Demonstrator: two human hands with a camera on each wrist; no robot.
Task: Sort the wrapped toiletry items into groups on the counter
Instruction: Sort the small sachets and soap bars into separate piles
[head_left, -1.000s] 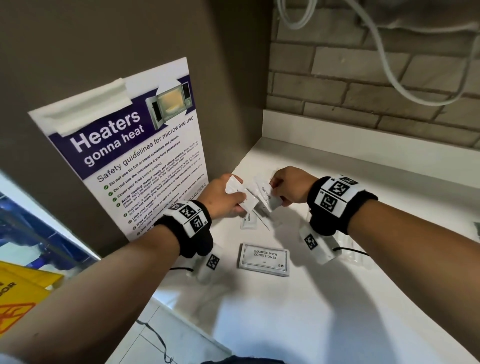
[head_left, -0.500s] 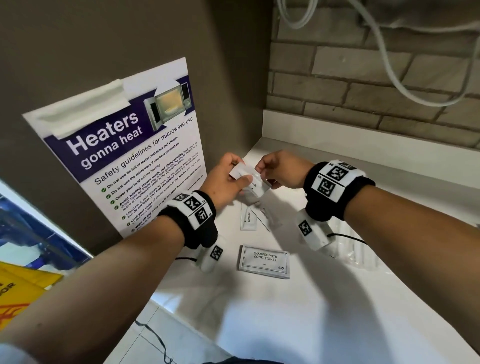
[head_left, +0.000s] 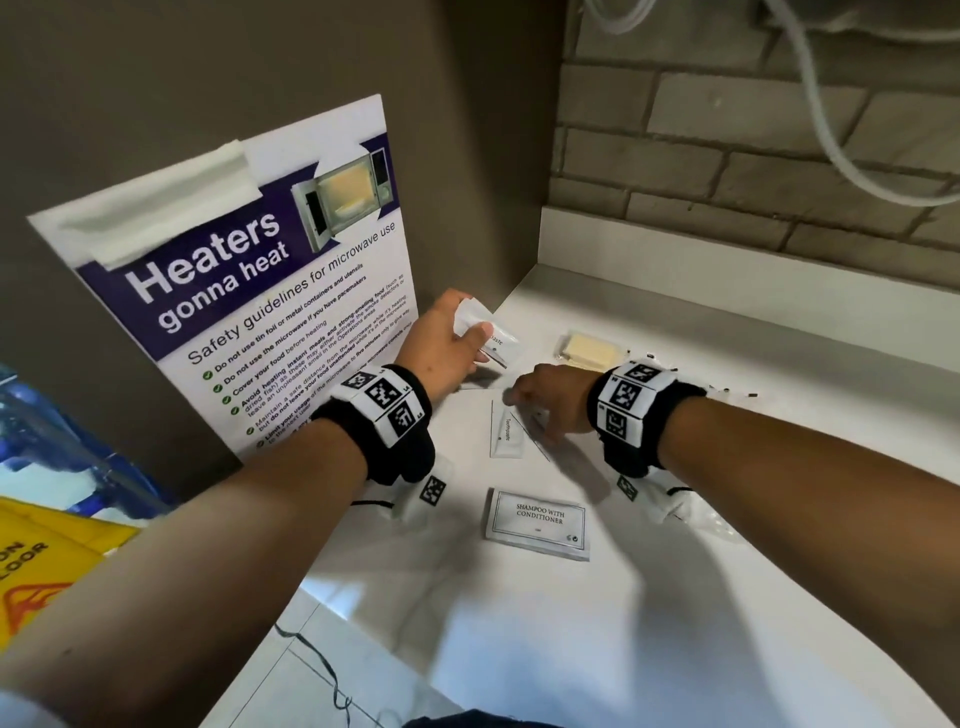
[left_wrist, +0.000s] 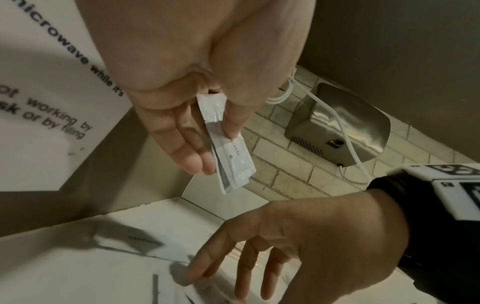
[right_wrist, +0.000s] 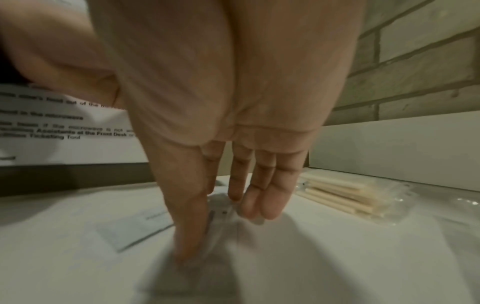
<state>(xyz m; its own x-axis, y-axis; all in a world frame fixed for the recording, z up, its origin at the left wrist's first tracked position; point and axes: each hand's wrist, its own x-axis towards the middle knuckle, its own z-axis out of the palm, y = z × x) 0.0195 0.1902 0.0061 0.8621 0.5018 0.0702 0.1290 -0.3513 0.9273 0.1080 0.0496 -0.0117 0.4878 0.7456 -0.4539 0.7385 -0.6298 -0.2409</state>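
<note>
Left hand (head_left: 441, 345) pinches toothpaste sachets (head_left: 485, 332) aloft at frame centre. Right hand (head_left: 553, 400), fingers extended, presses a sachet on the counter (head_left: 675, 597); another toothpaste sachet (head_left: 506, 431) lies just left of it.

White packets on a white counter (head_left: 675, 597)

The shampoo sachet (head_left: 538, 524) is white with dark lettering; the poster (head_left: 244, 291) is navy and white with green ticks; the wristbands (head_left: 631, 410) are black with black-and-white square codes.
</note>
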